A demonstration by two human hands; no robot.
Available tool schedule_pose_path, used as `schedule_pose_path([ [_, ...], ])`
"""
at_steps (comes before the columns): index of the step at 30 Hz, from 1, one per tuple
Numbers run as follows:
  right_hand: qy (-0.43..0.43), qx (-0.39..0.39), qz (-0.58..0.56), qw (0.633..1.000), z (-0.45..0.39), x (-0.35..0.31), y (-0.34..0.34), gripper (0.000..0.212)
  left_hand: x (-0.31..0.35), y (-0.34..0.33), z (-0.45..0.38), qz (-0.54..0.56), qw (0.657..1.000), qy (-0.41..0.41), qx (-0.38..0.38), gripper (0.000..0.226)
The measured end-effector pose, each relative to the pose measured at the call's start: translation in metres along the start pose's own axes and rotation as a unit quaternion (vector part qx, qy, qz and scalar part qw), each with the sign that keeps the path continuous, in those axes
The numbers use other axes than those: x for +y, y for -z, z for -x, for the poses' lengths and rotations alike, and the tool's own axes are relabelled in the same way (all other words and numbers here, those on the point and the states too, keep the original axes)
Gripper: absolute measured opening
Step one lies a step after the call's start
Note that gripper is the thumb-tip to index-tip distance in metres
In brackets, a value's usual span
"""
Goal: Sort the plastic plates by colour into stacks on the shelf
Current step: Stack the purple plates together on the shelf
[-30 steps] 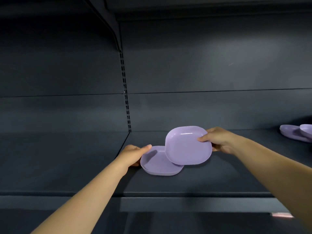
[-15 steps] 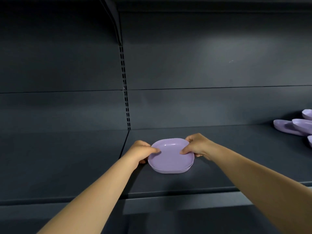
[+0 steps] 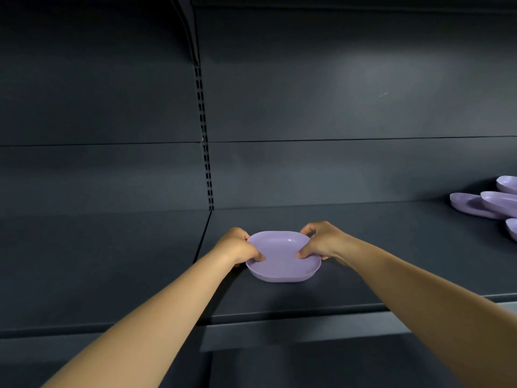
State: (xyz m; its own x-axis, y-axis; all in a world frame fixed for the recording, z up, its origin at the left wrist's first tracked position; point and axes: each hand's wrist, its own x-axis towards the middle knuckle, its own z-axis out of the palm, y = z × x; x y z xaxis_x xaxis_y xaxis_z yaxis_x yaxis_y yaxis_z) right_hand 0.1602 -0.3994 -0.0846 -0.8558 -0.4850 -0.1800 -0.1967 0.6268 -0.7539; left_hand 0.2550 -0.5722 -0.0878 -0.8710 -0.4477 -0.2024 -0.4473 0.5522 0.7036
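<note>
Left hand (image 3: 239,247) and right hand (image 3: 321,242): both pinching opposite rims of the lilac plate stack (image 3: 282,261), seated on the shelf (image 3: 363,275). I square edges flush before releasing; loose lilac plates (image 3: 481,204) wait far right.

Shop: dark metal gondola shelving (image 3: 363,247), slotted upright (image 3: 205,152).

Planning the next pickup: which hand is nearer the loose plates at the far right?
Right. The right hand grips the stack's right edge, on the side toward the loose plates; the left hand grips its left edge, farther off.
</note>
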Motion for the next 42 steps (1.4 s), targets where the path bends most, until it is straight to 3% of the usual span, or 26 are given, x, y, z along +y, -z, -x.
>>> schedule_pose_path([
  [2,0.01,0.002,0.026,1.0,0.001,-0.001,0.002,0.04,0.007,0.003,0.001,-0.028,1.0,0.004,-0.011,0.029],
  [7,0.071,0.073,0.144,0.984,0.01,0.004,0.037,0.056,0.043,0.015,0.004,-0.152,0.985,-0.067,0.043,0.068],
  [11,0.137,0.119,0.326,0.928,0.022,0.014,0.088,0.061,0.086,0.009,0.011,-0.246,0.958,-0.147,0.032,0.065],
  [16,0.158,0.114,0.419,0.887,0.031,0.046,0.159,0.066,0.152,-0.03,0.018,-0.327,0.927,-0.179,0.041,0.068],
  [25,0.186,0.121,0.462,0.858,0.06,0.144,0.297,0.065,0.267,-0.149,0.03,-0.317,0.933,-0.166,0.041,0.071],
  [32,0.185,0.163,0.44,0.863,0.107,0.205,0.39,0.058,0.348,-0.224,0.061,-0.313,0.931,-0.185,0.035,0.071],
  [42,0.125,0.172,0.445,0.87,0.178,0.266,0.463,0.062,0.398,-0.278,0.109,-0.27,0.941,-0.202,0.011,0.07],
])
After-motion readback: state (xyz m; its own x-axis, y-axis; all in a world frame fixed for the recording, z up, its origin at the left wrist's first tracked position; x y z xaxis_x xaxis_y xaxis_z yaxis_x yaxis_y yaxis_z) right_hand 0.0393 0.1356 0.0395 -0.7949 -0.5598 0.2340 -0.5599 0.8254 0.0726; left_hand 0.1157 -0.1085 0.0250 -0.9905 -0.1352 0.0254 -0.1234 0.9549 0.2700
